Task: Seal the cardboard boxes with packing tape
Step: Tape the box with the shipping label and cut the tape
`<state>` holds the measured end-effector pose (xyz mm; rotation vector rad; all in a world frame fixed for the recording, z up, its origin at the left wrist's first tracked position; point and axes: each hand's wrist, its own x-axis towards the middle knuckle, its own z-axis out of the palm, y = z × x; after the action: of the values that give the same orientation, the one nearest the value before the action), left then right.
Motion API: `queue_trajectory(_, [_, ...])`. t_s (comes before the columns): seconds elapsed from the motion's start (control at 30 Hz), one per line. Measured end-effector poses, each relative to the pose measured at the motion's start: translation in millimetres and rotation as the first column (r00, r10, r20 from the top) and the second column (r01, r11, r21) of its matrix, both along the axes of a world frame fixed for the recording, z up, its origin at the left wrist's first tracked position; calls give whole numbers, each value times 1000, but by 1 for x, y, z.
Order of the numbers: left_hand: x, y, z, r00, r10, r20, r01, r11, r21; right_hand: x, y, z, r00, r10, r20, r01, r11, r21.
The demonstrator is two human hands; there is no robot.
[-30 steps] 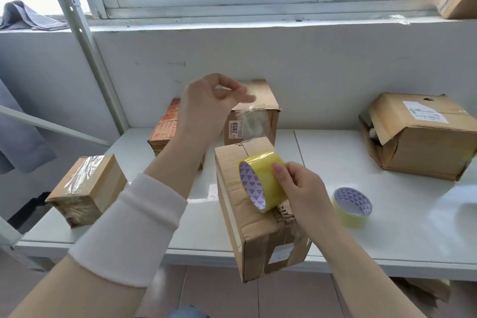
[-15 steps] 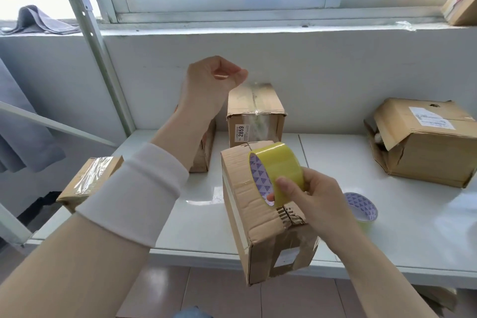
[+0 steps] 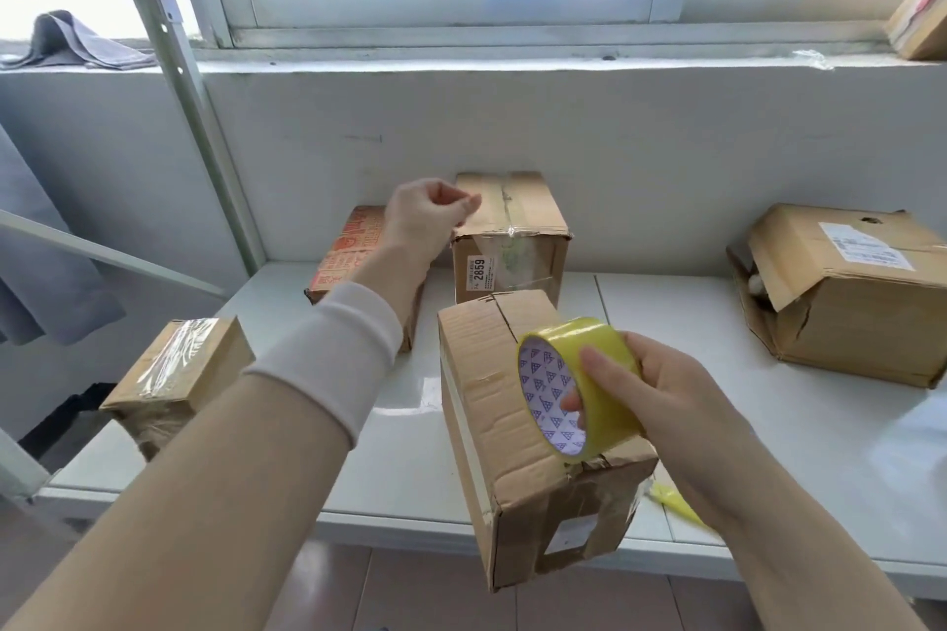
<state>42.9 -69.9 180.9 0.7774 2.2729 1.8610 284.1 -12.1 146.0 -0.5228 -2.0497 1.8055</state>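
Note:
A tall cardboard box point(image 3: 492, 425) stands at the front edge of the white table point(image 3: 799, 436), its near end hanging over the edge. My right hand point(image 3: 666, 405) grips a yellow roll of packing tape point(image 3: 599, 374) just above the box's top, fingers round the rim and into the core. My left hand point(image 3: 428, 215) is raised farther back and pinches the free end of the tape. A clear strip of tape point(image 3: 507, 261) stretches from the roll up to that hand.
Behind stand a box labelled 2859 point(image 3: 517, 220) and a red-printed box point(image 3: 348, 246). A taped box point(image 3: 179, 374) sits at the left corner, a torn open box point(image 3: 845, 292) at the right. A shelf post point(image 3: 189, 108) rises on the left. A yellow scrap point(image 3: 671, 500) lies near my right wrist.
My right hand has brought the roll nearer the box's near end, with fingers now inside the core. The left hand still pinches the strip. The second tape roll is now hidden behind my right hand.

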Motion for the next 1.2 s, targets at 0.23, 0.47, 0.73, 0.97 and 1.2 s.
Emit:
queue_trajectory(0.23, [-30, 26, -68, 977, 89, 195, -54, 982, -182, -45, 10, 3, 990, -79, 117, 79, 997, 3])
queue_trajectory(0.47, [-45, 38, -97, 964, 84, 251, -29, 976, -216, -60, 16, -8, 980, -122, 159, 131, 990, -45])
queue_trajectory(0.73, [-45, 36, -103, 899, 120, 421, 113, 865, -488, -61, 12, -8, 975, -148, 169, 162, 984, -72])
queue_trajectory(0.97, [-50, 34, -92, 907, 12, 420, 304, 672, -676, -60, 9, -9, 978, -157, 139, 174, 977, -121])
queue_trajectory(1.2, [-35, 39, -96, 983, -165, -84, 87, 812, -577, -60, 9, -10, 987, -131, 94, 145, 976, -163])
